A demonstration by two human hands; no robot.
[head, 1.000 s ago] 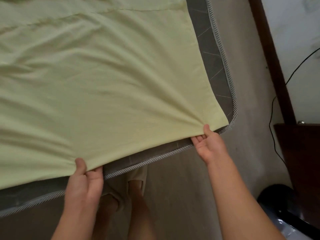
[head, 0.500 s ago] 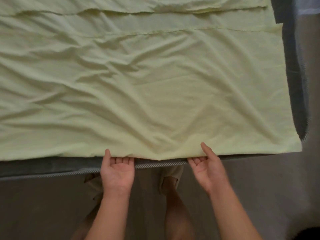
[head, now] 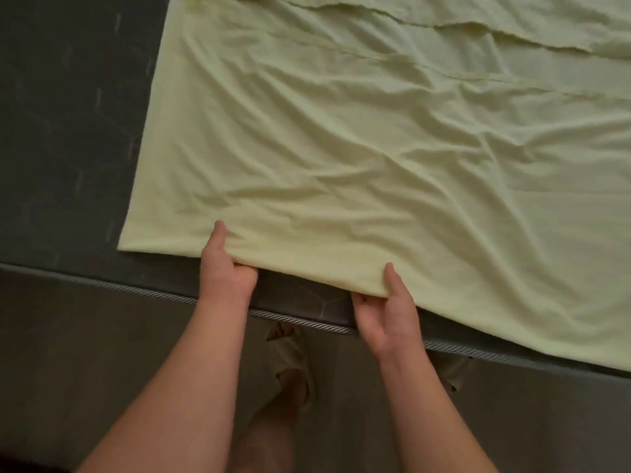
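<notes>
A pale yellow-green sheet lies wrinkled across a dark grey mattress. My left hand pinches the sheet's near edge close to its left corner, thumb on top and fingers tucked under the cloth. My right hand grips the same edge a little further right, thumb on top, fingers beneath. Between the two hands the edge is lifted slightly off the mattress. Folded layers of the sheet show at the far top right.
The mattress's striped piping runs along its near edge. Bare mattress lies left of the sheet. Below the edge is a grey floor, with my foot in a light slipper between my arms.
The view has swung left along the bed: the sheet's left corner and bare mattress now show. Both hands have shifted left along the near edge, still holding it.
</notes>
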